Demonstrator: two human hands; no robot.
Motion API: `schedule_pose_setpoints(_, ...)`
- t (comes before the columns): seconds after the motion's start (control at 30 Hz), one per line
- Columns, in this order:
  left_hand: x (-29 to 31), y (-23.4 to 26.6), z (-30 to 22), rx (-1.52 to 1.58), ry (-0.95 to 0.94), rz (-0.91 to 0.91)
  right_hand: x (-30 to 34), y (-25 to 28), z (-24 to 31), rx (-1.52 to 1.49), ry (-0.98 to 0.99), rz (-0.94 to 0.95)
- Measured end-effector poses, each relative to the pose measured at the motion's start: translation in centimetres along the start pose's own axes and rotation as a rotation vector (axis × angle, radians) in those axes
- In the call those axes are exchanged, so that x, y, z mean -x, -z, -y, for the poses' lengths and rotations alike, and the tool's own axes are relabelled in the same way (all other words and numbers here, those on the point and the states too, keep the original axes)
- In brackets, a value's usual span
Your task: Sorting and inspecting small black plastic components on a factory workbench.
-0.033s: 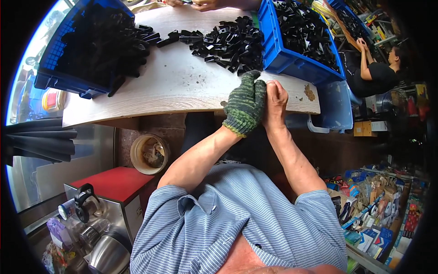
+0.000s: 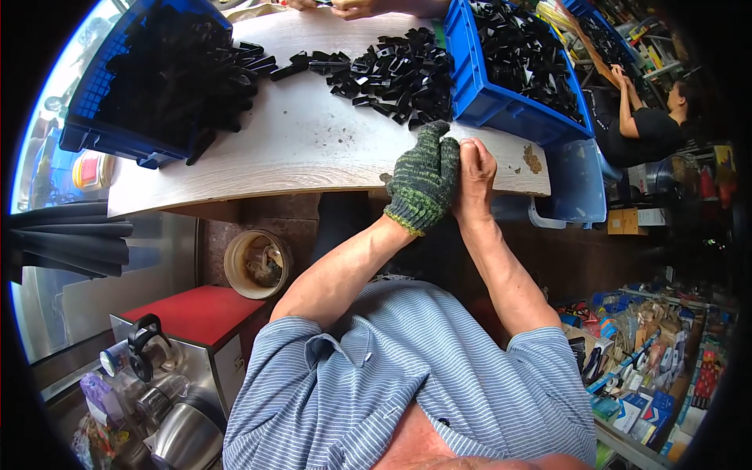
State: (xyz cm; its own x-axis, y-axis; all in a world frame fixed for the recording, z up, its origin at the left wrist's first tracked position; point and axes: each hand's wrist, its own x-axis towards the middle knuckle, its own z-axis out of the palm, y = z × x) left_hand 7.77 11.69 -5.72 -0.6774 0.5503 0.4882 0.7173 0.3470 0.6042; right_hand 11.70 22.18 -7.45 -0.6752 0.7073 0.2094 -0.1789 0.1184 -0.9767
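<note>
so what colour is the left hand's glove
The glove is mottled dark green and black with a yellow-green cuff edge, clearest in the head view.

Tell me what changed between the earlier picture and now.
No visible move, grasp or release. The gloved left hand stays against the bare right hand at the near side of the table; the pile of black pieces lies as before.

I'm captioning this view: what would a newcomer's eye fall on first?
Probably the left hand in its green-and-black knitted glove, close beside the bare right hand at the near edge of the whitish wooden table. Next, the heap of small glossy black pieces farther back, between a blue plastic crate at left and another blue crate at right.
</note>
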Motion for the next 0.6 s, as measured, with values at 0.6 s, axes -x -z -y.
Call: schedule_pose_setpoints(0.6, -5.1, 5.2, 8.7, -0.402, 0.006, 0.127, -6.7, 9.7, 4.3, -0.19, -0.41, -0.538)
